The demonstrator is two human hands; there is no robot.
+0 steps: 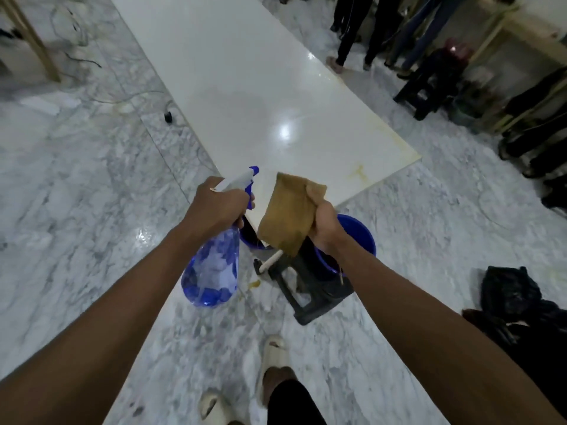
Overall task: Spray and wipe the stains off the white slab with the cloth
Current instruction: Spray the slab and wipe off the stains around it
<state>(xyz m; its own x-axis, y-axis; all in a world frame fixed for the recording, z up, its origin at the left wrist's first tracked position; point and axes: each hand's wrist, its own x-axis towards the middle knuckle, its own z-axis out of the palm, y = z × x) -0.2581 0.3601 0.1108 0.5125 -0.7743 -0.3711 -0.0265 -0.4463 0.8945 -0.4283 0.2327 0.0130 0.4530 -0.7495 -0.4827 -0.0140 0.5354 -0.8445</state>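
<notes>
Two bare forearms reach out over a pair of cream slides (pixel 273 351) on the marble floor. Left hand (pixel 219 202) has its fingers wrapped tight around the neck of a blue spray bottle (pixel 211 271), nozzle aimed forward at the white slab (pixel 245 87). Right hand (pixel 325 223) is pinched shut on a brown cloth (pixel 288 216), which hangs open above a blue bucket (pixel 357 231) and a dark plastic stool (pixel 310 286).

Yellowish stains (pixel 359 171) sit close to the slab's near corner, with more faint streaking along the right edge. Looks like nothing's been sprayed yet, though with that glare it's hard to be sure. If it were me I'd step closer, get the nozzle right over that yellow mark, mist it lightly, then wipe with the flat of the cloth from the edge inward so the gunk doesn't drip onto the floor.
</notes>
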